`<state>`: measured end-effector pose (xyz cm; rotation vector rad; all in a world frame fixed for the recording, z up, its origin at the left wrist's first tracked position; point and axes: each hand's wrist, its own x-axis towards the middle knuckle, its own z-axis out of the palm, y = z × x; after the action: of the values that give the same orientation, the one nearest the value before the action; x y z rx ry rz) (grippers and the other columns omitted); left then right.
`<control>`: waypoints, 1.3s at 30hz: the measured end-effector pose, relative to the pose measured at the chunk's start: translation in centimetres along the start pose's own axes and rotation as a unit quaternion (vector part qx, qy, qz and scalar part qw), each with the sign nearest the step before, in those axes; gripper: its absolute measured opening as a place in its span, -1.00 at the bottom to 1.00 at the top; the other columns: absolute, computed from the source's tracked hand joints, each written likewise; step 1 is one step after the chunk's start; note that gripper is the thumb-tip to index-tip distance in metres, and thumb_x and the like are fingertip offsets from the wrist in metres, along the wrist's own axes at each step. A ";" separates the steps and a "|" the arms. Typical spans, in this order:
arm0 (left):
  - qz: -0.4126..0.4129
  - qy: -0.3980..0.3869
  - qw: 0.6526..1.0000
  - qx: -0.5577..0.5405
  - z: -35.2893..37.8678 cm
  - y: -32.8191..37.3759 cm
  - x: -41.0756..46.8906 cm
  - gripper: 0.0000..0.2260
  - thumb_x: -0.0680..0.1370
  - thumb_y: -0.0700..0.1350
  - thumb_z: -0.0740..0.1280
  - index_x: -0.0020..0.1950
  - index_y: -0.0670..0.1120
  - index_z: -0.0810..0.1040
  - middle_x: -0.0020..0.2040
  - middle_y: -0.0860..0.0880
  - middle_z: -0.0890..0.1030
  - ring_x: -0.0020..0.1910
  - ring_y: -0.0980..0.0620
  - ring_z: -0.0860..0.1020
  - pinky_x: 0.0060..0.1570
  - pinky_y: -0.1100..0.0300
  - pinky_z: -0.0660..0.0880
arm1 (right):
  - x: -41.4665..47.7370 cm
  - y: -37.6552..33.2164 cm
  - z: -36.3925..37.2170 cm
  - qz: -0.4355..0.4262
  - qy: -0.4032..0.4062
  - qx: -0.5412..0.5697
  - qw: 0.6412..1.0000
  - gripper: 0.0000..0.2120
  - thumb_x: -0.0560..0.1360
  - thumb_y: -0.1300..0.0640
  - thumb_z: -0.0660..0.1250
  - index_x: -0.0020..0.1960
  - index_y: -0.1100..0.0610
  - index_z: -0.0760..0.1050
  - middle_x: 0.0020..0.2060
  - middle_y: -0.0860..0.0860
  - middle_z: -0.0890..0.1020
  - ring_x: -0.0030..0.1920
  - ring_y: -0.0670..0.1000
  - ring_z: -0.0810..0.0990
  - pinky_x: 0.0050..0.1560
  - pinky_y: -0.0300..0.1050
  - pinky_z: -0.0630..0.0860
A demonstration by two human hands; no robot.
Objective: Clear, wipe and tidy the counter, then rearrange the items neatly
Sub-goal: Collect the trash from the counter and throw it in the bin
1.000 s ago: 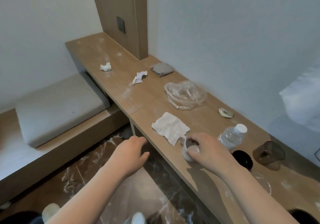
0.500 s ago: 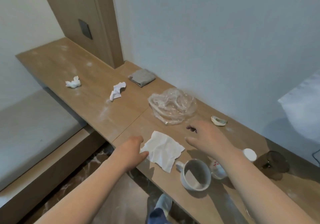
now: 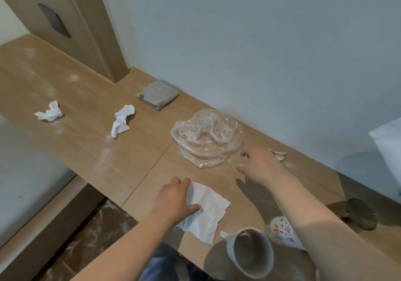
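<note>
The wooden counter [image 3: 86, 98] is dusted with white powder. My left hand [image 3: 173, 200] rests on the left edge of a flat white napkin [image 3: 208, 211], thumb laid across it and fingers bent at its rim. Further back, my right hand [image 3: 260, 163] hovers with loose fingers and holds nothing, just right of a crumpled clear plastic bag [image 3: 208, 137]. Two crumpled tissues [image 3: 50, 112] [image 3: 121, 120] lie to the left. A folded grey cloth [image 3: 159, 94] sits by the wall.
A white mug [image 3: 249, 250] stands near the front edge under my right forearm, with a labelled plastic bottle [image 3: 284, 233] beside it. A brown glass [image 3: 360, 215] stands at the right. A small scrap [image 3: 278, 153] lies behind my right hand. A wooden pillar [image 3: 91, 31] meets the counter's back.
My right hand let go of the mug and moved back toward the plastic bag. My left hand came up from below the counter edge onto the napkin. The view swung left and closer.
</note>
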<state>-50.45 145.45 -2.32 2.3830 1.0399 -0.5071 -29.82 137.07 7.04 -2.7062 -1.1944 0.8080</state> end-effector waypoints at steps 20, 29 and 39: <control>0.071 0.043 0.994 -0.071 -1.9 -2.7 7.7 -0.88 0.49 -0.26 0.19 -0.12 -0.04 0.31 -0.21 0.00 0.45 -0.20 -0.09 0.40 -0.34 0.15 0.19 | 5.2 3.8 3.3 0.168 -0.006 0.003 0.986 -0.41 0.48 0.05 0.36 0.45 0.06 0.23 0.30 0.11 0.40 0.21 0.15 0.50 0.04 -0.07 0.44; 0.096 0.063 0.990 -0.084 -3.4 -3.2 7.8 -0.89 0.41 -0.25 0.23 -0.16 -0.05 0.36 -0.29 0.05 0.41 -0.24 -0.03 0.42 -0.41 0.26 0.20 | 9.1 7.6 3.2 0.221 0.057 -0.035 0.973 -0.42 0.37 0.05 0.41 0.35 0.10 0.35 0.25 0.14 0.41 0.30 0.17 0.37 0.23 0.04 0.41; 0.079 0.061 0.994 -0.051 -3.5 -3.9 8.0 -0.68 0.46 -0.21 0.26 -0.31 0.04 0.14 -0.32 0.05 0.31 -0.29 -0.03 0.36 -0.39 0.18 0.18 | 10.1 9.3 5.9 0.202 0.042 -0.056 0.977 -0.60 0.47 0.04 0.36 0.24 0.12 0.37 0.18 0.12 0.50 0.23 0.17 0.46 0.04 -0.06 0.42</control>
<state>-47.79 154.29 -4.68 2.4035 0.8970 -0.2480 -20.87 136.90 -4.96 -3.0940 -0.6990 0.6677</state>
